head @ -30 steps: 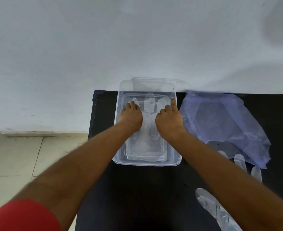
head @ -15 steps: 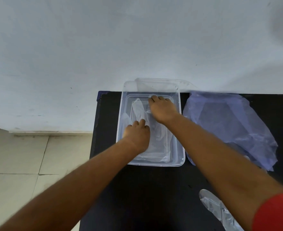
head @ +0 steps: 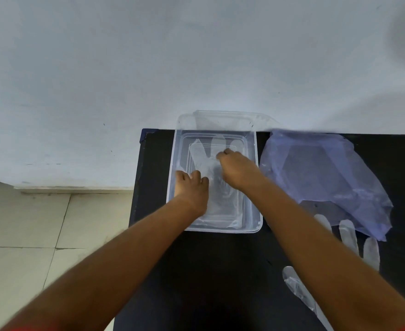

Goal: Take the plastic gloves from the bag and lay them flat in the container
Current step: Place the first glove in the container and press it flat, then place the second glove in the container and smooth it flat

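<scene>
I count one clear container (head: 254, 187) on the black table (head: 220, 271), one lid (head: 230, 119) propped behind it against the white wall (head: 149, 56), and one crumpled bluish bag (head: 325, 177) just to its right. At least one plastic glove (head: 211, 154) lies in the container, its tips pointing toward the wall; how many are stacked there I cannot tell. Two more gloves lie on the table near the bag: one glove (head: 349, 235) peeks out from under the bag's near edge, and another glove (head: 299, 290) is partly hidden by my right forearm.

My left hand (head: 192, 192) rests palm down in the container's left half, fingers (head: 195, 176) loosely spread and pressing the glove flat, gripping nothing. My right hand (head: 238, 170) hovers over the middle of the container with its fingers (head: 221, 155) curled together at the tips, pinched against the glove's film.
</scene>
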